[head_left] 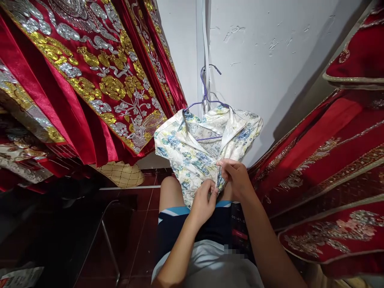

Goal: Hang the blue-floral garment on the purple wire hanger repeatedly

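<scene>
A white short-sleeved shirt (192,156) with blue and yellow flowers hangs on a purple wire hanger (205,94) in front of the wall. Its collar is spread wide, and the lower part reaches down over my lap. My left hand (205,200) pinches the shirt's front edge low down. Slightly higher and to the right, my right hand (235,174) grips the same front edge between thumb and fingers. Any button under the fingertips is too small or hidden to make out.
Red garments with gold and silver sequins (114,80) hang at the left, and more red embroidered garments (324,160) at the right. Behind the shirt is a white wall (255,48). A dark chair with a metal leg (111,244) stands lower left. A phone (239,224) lies on my lap.
</scene>
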A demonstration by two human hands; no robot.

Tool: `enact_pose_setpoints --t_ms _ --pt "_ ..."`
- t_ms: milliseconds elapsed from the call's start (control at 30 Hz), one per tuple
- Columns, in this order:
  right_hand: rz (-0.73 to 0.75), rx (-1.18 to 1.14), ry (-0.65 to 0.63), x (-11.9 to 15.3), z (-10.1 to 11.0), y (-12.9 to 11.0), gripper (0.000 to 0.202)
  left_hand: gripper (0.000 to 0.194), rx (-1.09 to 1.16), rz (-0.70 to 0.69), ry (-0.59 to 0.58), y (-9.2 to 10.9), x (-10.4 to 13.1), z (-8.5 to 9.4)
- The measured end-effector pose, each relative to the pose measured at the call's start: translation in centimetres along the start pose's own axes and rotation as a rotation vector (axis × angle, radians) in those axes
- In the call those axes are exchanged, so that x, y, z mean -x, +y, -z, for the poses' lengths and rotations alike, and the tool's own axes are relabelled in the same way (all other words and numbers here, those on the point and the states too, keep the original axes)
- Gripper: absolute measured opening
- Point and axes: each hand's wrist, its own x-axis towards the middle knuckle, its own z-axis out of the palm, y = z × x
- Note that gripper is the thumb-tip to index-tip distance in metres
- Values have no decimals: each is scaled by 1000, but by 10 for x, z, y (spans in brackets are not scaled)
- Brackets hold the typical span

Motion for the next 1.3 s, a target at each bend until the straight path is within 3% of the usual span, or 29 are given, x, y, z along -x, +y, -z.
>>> enact_pose_setpoints --t_ms 267,500,767,1300 --pt "-23 -60 7 3 -2 4 28 18 16 -3 -34 -1 -1 1" --pt "-32 -1 26 -14 -19 -27 30 19 3 4 -45 -5 1 5" --pt "124 -40 29 -54 -44 -64 30 18 26 6 -22 -11 4 5" --pt "274 -35 26 -70 -47 -105 25 19 70 8 -72 -5 13 -5"
